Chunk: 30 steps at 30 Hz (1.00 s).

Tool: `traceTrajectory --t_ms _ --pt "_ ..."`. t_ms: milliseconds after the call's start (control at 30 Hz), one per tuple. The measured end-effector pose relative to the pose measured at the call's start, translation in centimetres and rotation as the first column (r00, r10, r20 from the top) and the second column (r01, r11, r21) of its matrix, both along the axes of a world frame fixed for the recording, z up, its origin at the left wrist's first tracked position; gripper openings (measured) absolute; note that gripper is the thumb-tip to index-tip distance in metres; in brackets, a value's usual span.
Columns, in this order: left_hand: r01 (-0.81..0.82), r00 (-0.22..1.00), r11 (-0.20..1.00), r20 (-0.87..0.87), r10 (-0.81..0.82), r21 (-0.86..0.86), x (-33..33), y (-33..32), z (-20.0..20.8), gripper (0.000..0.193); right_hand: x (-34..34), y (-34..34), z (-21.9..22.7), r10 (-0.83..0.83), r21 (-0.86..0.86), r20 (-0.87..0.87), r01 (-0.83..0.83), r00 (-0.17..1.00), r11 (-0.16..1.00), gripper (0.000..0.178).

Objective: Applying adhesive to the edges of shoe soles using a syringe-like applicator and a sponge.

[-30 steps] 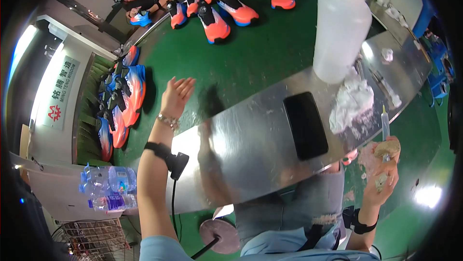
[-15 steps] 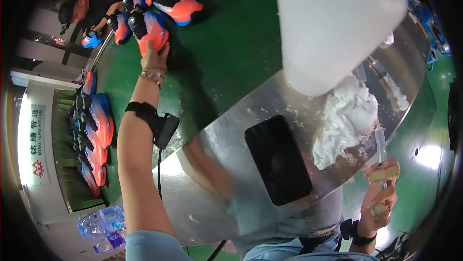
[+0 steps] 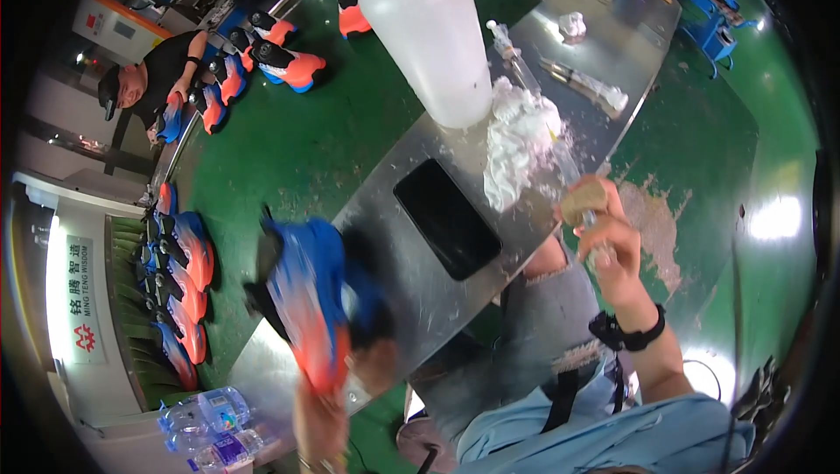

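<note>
In my left hand (image 3: pixel 322 413) is a sneaker (image 3: pixel 308 277), blue at one end, orange at the other, with black at its collar. The hand grips its orange end above the near left part of the metal tabletop (image 3: pixel 376 211); both are blurred. My right hand (image 3: pixel 612 242) is closed round a clear syringe (image 3: pixel 564 159), its thin tip pointing at a crumpled white cloth (image 3: pixel 516 146). A small tan pad or block (image 3: pixel 584 200) lies along the fingers of that hand; its kind is unclear. A black phone (image 3: pixel 448 218) lies between the hands.
A big white plastic bottle (image 3: pixel 429 36) stands behind the phone. Two more syringes (image 3: pixel 584 82) lie past the cloth. Similar sneakers (image 3: pixel 293 64) stand on the green surface, others on a rack (image 3: pixel 188 290) at left. Plastic bottles (image 3: pixel 206 421) sit lower left; a co-worker (image 3: pixel 157 76) handles a shoe.
My left hand has lifted the sneaker off the green surface and brought it toward me. My right hand has moved inward with the syringe, and the whole view has shifted.
</note>
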<state>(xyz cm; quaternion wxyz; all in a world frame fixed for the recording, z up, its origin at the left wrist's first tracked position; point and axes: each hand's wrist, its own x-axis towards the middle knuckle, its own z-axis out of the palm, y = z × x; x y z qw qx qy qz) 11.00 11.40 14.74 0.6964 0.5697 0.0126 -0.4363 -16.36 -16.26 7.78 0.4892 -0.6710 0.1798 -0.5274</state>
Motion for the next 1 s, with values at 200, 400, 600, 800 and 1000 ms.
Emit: traceTrajectory --t_ms 200,400,600,800,1000 --pt "-0.101 0.994 0.88 0.002 0.113 0.465 -7.9 12.2 1.3 0.038 0.2 1.0 -0.1 -0.039 -0.098 -0.074 0.032 0.996 0.995 0.03" --pt "-0.072 0.605 0.916 0.748 -0.274 0.394 -3.0 10.0 2.0 0.03 0.1 0.5 0.2 -0.041 -0.064 -0.032 0.039 0.999 0.997 0.028" --pt "0.002 0.148 1.0 0.989 0.017 -0.018 -2.1 -0.8 3.9 0.046 0.5 4.5 5.4 0.027 0.044 -0.017 -0.026 0.999 0.999 0.058" --pt "0.67 0.038 0.721 0.979 0.2 -0.174 -2.6 -9.2 4.2 0.054 0.8 9.0 12.0 0.525 0.039 0.46 -0.607 0.716 0.794 0.058" --pt "0.671 0.018 0.723 0.978 0.206 -0.164 -2.2 -10.6 4.6 0.054 2.2 9.2 13.1 0.563 0.171 0.552 -0.744 0.615 0.646 0.053"
